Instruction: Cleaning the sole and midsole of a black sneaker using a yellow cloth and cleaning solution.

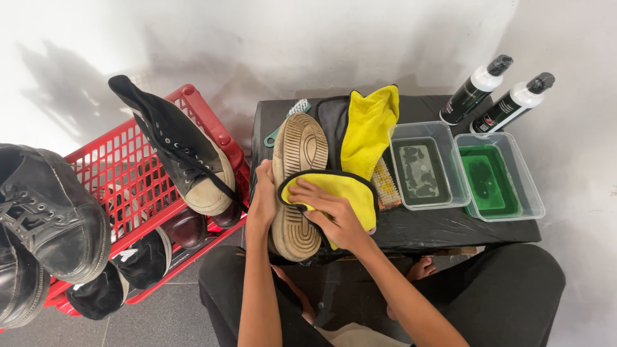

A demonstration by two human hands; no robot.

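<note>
A pale shoe turned sole-up, its tan ribbed rubber sole (297, 186) facing the camera, is held on the near left part of a low black surface (437, 228). The left hand (262, 196) is closed around the shoe's left edge, its fingers wrapped on the side of the sole. The right hand (334, 215) is laid flat over a yellow microfibre cloth with a black border (357, 193), and the cloth is pressed against the lower half of the sole; its fingers are spread slightly apart on the cloth rather than curled round it.

Behind the shoe, a second yellow cloth (369, 125) is draped over a dark one, and the head of a green-handled brush (297, 108) is seen at the shoe's toe. A pale bristle brush (385, 186) is lying just beside the held cloth. To the right, two clear plastic tubs are set side by side on the surface: one with dark murky liquid (427, 167), one with green liquid (498, 180). Two white-and-black bottles with dark caps (498, 93) are lying beyond the tubs, near the wall.

On the left, a red plastic lattice crate (122, 167) is standing on the floor, and a black lace-up high-top sneaker (177, 151) is propped on it, with other dark shoes in and around it. A large black leather shoe (51, 212) is seen at the far left.
</note>
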